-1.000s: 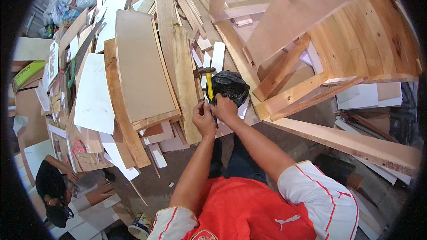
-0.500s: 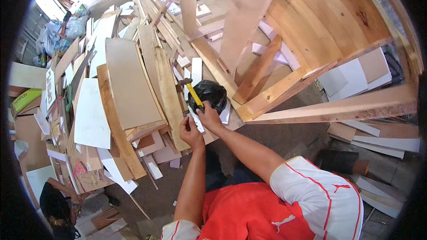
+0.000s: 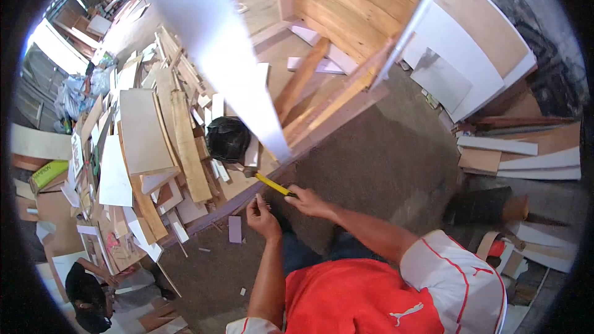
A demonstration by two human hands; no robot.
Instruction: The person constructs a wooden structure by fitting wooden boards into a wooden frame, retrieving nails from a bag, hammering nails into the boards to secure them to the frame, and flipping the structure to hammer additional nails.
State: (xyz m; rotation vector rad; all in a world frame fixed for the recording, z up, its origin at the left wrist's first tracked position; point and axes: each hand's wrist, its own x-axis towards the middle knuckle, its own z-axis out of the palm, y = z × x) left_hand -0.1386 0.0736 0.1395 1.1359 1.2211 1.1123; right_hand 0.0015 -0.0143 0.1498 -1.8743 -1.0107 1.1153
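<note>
My right hand (image 3: 309, 203) is wrapped round the black grip of a hammer (image 3: 272, 184) with a yellow shaft. The hammer's head points left, beside the table's front edge. My left hand (image 3: 265, 219) is raised just below the hammer head, thumb and fingertips pinched together; what is between them is too small to make out. Beyond the hammer, a black plastic bag (image 3: 226, 138) sits on the worktable among wood offcuts. A tall white board (image 3: 232, 65) slants down to the table corner, in front of a wooden frame (image 3: 340, 108) with a planked panel (image 3: 346, 9).
Stacked boards and strips (image 3: 145, 127) cover the table's left side. White and brown sheets (image 3: 461, 49) lean at the right wall, with more boards (image 3: 501, 148) on the floor below. Another person in dark clothing (image 3: 86, 294) is at lower left. A purple offcut (image 3: 235, 229) lies on the floor.
The view has swung right, and the table now appears further left. My right hand has brought the hammer away from the black bag toward the table's edge. My left hand stays pinched.
</note>
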